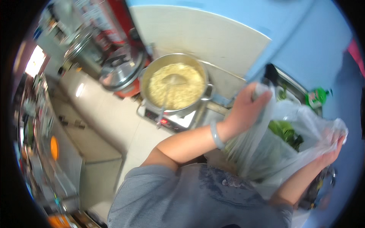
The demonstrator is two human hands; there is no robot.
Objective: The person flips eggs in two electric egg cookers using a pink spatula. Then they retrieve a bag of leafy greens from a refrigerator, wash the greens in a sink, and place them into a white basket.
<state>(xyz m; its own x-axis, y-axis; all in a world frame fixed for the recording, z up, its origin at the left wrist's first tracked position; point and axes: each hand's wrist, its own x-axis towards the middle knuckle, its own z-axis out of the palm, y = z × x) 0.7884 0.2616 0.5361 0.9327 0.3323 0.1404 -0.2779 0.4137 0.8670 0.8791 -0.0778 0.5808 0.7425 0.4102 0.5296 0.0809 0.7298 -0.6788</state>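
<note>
A translucent white plastic bag hangs between my two hands, its mouth spread wide. My left hand, with a pale bangle on the wrist, grips the rim nearer the pot. My right hand grips the opposite rim at the far right, partly veiled by the plastic. Inside the bag lie green leafy vegetables; their lower part shows only dimly through the plastic. Left of the bag, a large metal pot holds a yellowish, bubbly food or liquid, with a ladle resting in it.
The pot stands on an induction cooker with a lit red display. Behind it to the left is a lidded red cooker. A green bottle stands beyond the bag by the blue wall. A cluttered metal counter runs along the left.
</note>
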